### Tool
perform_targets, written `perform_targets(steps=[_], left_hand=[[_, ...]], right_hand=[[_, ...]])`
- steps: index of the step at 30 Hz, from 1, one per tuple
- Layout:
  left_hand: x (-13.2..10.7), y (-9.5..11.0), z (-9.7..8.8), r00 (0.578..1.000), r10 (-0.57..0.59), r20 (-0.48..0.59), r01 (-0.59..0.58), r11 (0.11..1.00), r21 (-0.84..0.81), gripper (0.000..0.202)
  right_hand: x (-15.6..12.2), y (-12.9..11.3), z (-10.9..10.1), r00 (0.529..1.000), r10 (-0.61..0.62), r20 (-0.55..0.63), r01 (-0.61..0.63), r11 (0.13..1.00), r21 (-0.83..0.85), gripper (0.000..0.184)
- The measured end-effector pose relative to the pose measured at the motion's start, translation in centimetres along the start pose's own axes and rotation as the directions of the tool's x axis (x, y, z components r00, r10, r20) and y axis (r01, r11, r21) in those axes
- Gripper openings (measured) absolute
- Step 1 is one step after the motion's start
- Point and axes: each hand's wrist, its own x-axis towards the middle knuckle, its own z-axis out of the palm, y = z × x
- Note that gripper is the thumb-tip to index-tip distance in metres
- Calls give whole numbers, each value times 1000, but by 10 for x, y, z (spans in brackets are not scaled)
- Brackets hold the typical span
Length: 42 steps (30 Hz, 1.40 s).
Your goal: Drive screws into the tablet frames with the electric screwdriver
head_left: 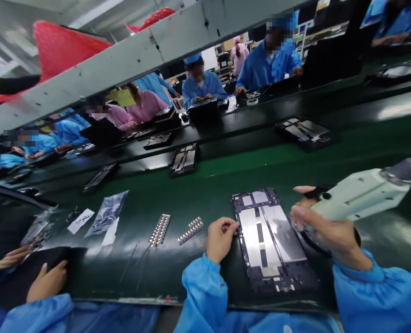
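Note:
An opened tablet (271, 236) lies on the green work surface before me, its silvery inner plates and dark frame facing up. At its left edge is my left hand (222, 238), thumb and fingertips pinched together; anything between them is too small to make out. On the right, my right hand (333, 231) is wrapped around a pale green hand tool (364, 195) with a thick grey cable or hose. The tool's working end is hidden behind the fingers. A dark round thing sits under that hand, partly covered.
Left of my left hand lie two strips of small metallic parts (160, 230), thin rods (143, 266) and a clear plastic bag (107, 212). A neighbour's hand (47, 282) rests by a dark case. Further tablets (184, 159) lie beyond, with co-workers across the line. A pale beam (122, 69) crosses above.

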Motion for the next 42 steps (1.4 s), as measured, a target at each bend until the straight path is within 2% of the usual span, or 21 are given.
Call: perform_targets(steps=[4, 8, 11, 13, 16, 20, 25, 31, 42], left_hand=[[16, -3, 4, 996, 88, 13, -89, 981, 174, 13], [24, -4, 4, 992, 121, 24, -124, 978, 170, 11], [30, -2, 2, 995, -43, 89, 39, 998, 46, 8], [35, 0, 0, 973, -174, 153, 179, 984, -21, 14], [44, 2, -4, 943, -244, 226, 262, 964, -50, 18], [50, 3, -9, 913, -272, 305, 307, 949, -73, 19], [53, 3, -10, 891, -281, 356, 330, 940, -84, 16], [54, 1, -8, 894, -281, 349, 327, 942, -78, 13], [50, 8, -10, 913, -265, 310, 291, 956, -42, 8]], right_hand=[[-5, 0, 30, 992, 9, 127, -11, 1000, 16, 32], [-2, -2, 63, 969, 32, 243, -45, 998, 45, 32], [5, 4, 90, 964, 48, 260, -72, 994, 82, 31], [10, 15, 105, 962, 72, 263, -102, 990, 102, 32], [16, 36, 119, 955, 110, 276, -135, 988, 75, 31], [18, 51, 125, 960, 128, 249, -141, 989, 35, 29], [17, 52, 126, 958, 138, 253, -150, 988, 29, 35], [17, 56, 125, 957, 121, 264, -122, 992, -11, 34], [11, 51, 130, 938, 186, 291, -176, 982, -61, 25]])
